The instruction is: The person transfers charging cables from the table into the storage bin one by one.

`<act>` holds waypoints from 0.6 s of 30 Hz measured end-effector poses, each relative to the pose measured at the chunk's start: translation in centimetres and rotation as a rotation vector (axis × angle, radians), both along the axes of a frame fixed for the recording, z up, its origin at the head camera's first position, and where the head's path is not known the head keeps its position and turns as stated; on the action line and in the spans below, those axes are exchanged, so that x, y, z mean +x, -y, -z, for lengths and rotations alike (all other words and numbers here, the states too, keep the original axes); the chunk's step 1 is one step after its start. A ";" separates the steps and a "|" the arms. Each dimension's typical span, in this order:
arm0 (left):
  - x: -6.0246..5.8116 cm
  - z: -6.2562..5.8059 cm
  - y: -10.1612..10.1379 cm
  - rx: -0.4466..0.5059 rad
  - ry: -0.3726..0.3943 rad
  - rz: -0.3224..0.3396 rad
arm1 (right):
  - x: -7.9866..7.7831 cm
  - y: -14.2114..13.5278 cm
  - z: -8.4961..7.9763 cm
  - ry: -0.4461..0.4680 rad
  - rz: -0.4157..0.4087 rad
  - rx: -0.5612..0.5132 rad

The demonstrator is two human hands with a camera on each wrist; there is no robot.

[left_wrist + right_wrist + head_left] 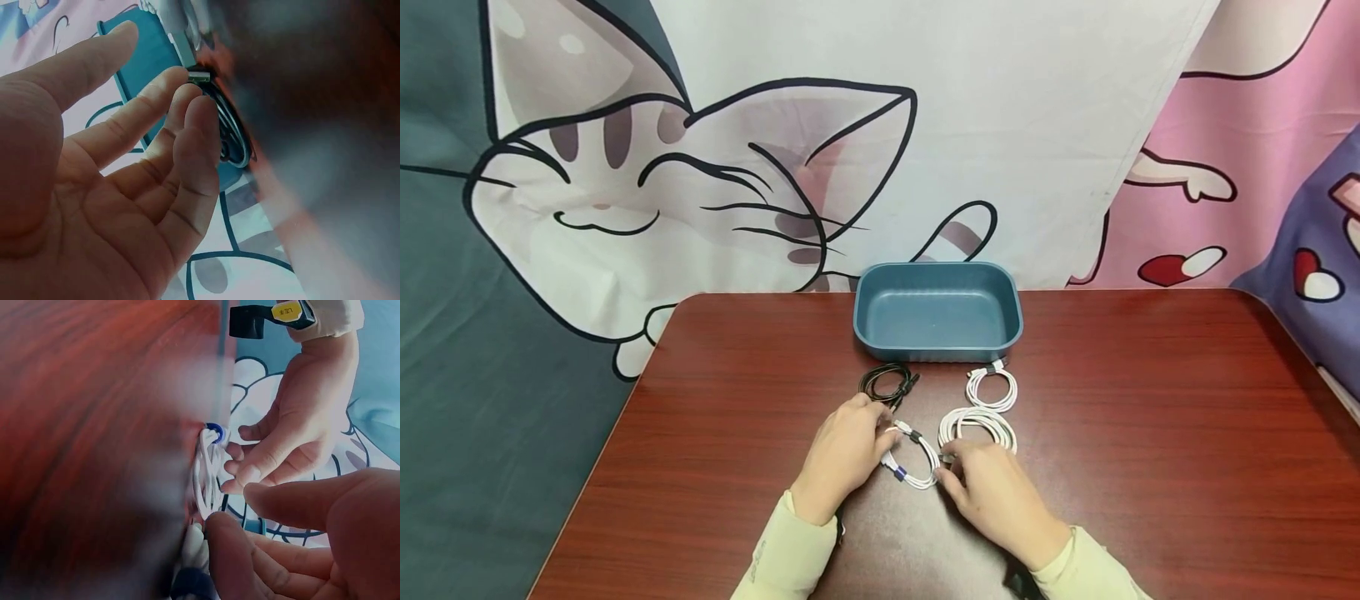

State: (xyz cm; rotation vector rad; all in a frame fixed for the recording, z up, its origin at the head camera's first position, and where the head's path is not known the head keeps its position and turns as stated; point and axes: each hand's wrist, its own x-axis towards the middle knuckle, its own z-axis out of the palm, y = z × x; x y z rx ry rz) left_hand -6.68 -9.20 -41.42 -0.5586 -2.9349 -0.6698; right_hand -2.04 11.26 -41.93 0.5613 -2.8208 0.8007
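A white cable coil (919, 484) with a blue tie and a black tie lies on the table between my hands. My left hand (846, 446) is at its left side, thumb and fingers apart; its fingertips also reach the near edge of a black cable coil (907, 386). On the other side, my right hand (1000, 496) has thumb and index fingertips right at the white coil's edge, with a gap between them in the right wrist view. This hand partly covers a larger white cable coil (977, 413). A smaller white cable coil (1000, 406) lies behind that one.
A blue rectangular bin (937, 355) stands at the table's back edge, just behind the coils. The brown wooden table (1150, 433) extends to both sides. A curtain with cartoon cats (1000, 125) hangs behind it.
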 end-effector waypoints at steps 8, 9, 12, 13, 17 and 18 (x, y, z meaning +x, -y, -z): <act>0.0 0.3 -0.3 -0.014 0.013 -0.023 | 0.1 0.4 0.3 0.032 0.031 0.039; 0.0 0.4 -0.3 -0.018 0.016 -0.027 | 0.1 0.5 0.3 0.028 0.032 0.043; -0.1 0.6 -0.5 -0.022 0.030 -0.034 | 0.0 0.6 0.4 0.026 0.033 0.048; -0.2 0.7 -0.6 -0.021 0.034 -0.034 | 0.0 0.6 0.4 0.028 0.034 0.049; -0.3 0.8 -0.7 -0.020 0.046 -0.032 | -0.1 0.7 0.4 0.043 0.036 0.052; -0.4 0.7 -0.7 -0.020 0.048 -0.034 | -0.2 0.8 0.4 0.046 0.035 0.050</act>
